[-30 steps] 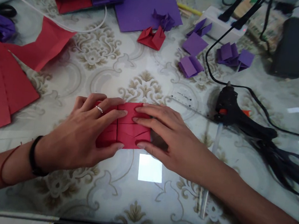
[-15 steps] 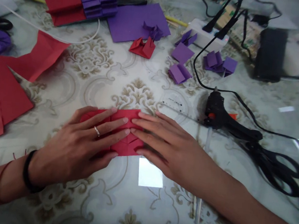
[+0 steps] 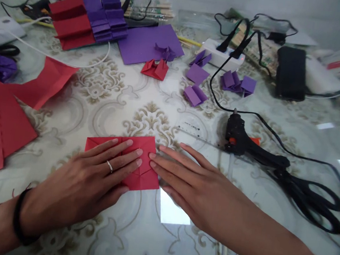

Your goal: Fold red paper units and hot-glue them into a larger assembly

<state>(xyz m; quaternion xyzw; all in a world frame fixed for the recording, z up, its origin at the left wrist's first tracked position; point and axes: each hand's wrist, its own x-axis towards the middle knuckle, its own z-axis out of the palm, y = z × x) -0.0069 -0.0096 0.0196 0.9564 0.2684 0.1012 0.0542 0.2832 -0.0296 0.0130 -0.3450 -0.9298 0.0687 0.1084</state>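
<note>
Site presents as a paper-craft workspace, possibly within a home; the latter cannot be confirmed. Evidence: a glossy, floral-patterned tabletop (image 3: 105, 115) bearing folded red paper (image 3: 145, 178), folded purple pieces (image 3: 194, 96), a transparent ruler (image 3: 199, 135), scissors (image 3: 287, 185) and a glue gun (image 3: 235, 138). Plugs occupy a white power strip (image 3: 224, 60) behind.

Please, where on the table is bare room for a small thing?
Bare: between the folded red paper and the small red piece beyond it; also nearer the person, between left hand and right hand. Crowded: far side, around power strip and purple pieces; right, glue gun and scissors.
</note>
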